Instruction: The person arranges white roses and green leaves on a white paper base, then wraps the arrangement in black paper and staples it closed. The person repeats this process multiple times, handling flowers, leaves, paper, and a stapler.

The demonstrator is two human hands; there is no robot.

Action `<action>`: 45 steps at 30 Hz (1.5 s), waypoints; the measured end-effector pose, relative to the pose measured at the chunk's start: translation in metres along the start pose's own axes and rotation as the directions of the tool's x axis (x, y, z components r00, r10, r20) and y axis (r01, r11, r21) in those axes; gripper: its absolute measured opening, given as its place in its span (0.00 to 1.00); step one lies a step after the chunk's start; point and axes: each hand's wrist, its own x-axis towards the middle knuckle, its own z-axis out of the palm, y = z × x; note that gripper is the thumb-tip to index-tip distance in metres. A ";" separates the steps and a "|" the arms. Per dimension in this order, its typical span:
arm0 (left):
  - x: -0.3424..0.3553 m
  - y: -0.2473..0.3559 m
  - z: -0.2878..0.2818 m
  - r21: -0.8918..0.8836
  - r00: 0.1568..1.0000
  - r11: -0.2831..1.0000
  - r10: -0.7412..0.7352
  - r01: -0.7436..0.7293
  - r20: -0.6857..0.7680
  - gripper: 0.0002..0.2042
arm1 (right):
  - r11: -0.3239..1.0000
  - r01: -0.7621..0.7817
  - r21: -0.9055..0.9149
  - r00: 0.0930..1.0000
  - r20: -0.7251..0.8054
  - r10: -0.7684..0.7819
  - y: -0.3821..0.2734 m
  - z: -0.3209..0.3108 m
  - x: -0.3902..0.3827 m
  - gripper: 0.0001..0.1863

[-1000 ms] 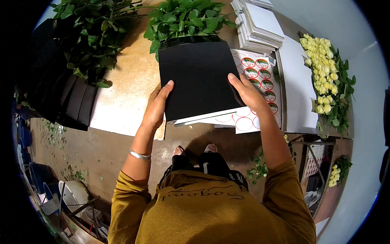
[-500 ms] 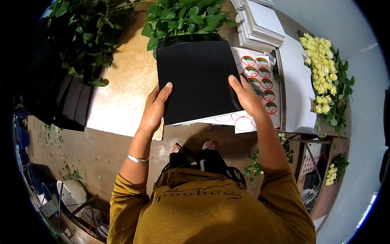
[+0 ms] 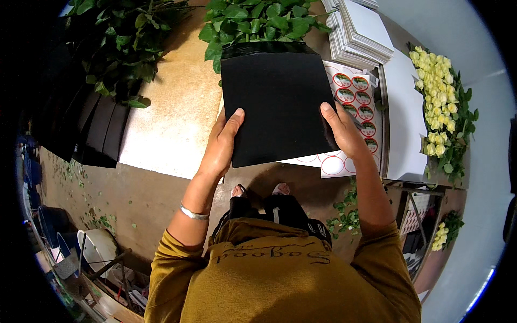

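Observation:
A flat black wrapper [image 3: 280,107] lies in front of me, with green leaves and stems [image 3: 269,20] showing past its far edge. My left hand [image 3: 222,141] is closed on its left side, thumb on top. On its right side my right hand [image 3: 344,132] grips likewise, thumb on the upper face and fingers mostly hidden beneath. What is inside the wrapper is hidden. Beside my right hand lies a sheet of round red-rimmed stickers [image 3: 363,113], partly covered by the wrapper.
More black-wrapped leafy bunches [image 3: 99,126] lie at the left of the pale tabletop [image 3: 167,113]. A stack of white boards [image 3: 363,32] stands at the back right. Beyond it lie cream-yellow roses [image 3: 436,97]. Fallen leaves dot the floor, near a white bucket [image 3: 97,247].
The whole scene has shifted slightly right in view. The wrapper's near edge has tilted a little, and the white edge below it no longer shows. Both hands keep the same hold.

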 end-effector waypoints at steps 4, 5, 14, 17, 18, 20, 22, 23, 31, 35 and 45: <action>0.000 -0.002 0.001 -0.026 1.000 1.000 -0.005 0.005 -0.021 0.30 | 0.999 0.029 -0.034 0.999 0.026 -0.028 0.019 0.001 0.014 0.51; 0.000 -0.002 0.001 -0.027 1.000 1.000 -0.003 0.003 -0.020 0.30 | 0.998 0.048 -0.045 0.998 0.030 -0.046 0.025 0.001 0.018 0.52; 0.002 -0.005 -0.003 0.433 0.946 0.860 0.322 -0.271 -0.047 0.31 | 0.993 0.089 0.074 0.990 0.101 -0.096 0.014 -0.005 0.013 0.45; -0.006 0.015 0.004 0.814 0.746 0.305 0.630 -0.495 0.217 0.32 | 0.999 0.008 -0.038 0.997 0.077 -0.005 0.000 -0.006 0.004 0.47; -0.010 0.025 0.010 0.813 0.674 0.129 0.640 -0.568 0.369 0.33 | 0.999 0.007 -0.037 0.997 0.074 -0.004 0.001 -0.007 0.004 0.48; -0.020 0.027 0.025 0.676 0.609 0.100 0.544 -0.730 0.578 0.38 | 1.000 0.016 -0.025 0.995 0.095 -0.014 0.003 -0.009 0.005 0.49; -0.029 0.033 0.034 0.730 0.708 0.037 0.285 -0.682 0.646 0.45 | 0.999 0.039 -0.003 0.989 0.141 -0.038 0.007 -0.012 0.008 0.49; -0.031 0.035 0.036 0.763 0.744 -0.091 0.176 -0.640 0.645 0.45 | 0.999 0.025 0.024 0.990 0.137 -0.028 0.008 -0.010 0.009 0.49; -0.028 0.031 0.040 0.804 0.779 -0.101 0.204 -0.585 0.593 0.44 | 0.974 0.052 0.221 0.970 0.222 -0.102 0.082 -0.047 0.035 0.49; -0.031 0.033 0.043 0.825 0.797 -0.079 0.218 -0.560 0.563 0.43 | 0.847 0.074 -0.526 0.997 0.043 -0.061 0.151 -0.059 0.038 0.50; -0.030 0.032 0.040 0.811 0.779 -0.040 0.253 -0.583 0.573 0.42 | 0.948 -0.143 0.283 0.940 0.340 0.040 0.161 -0.092 0.023 0.30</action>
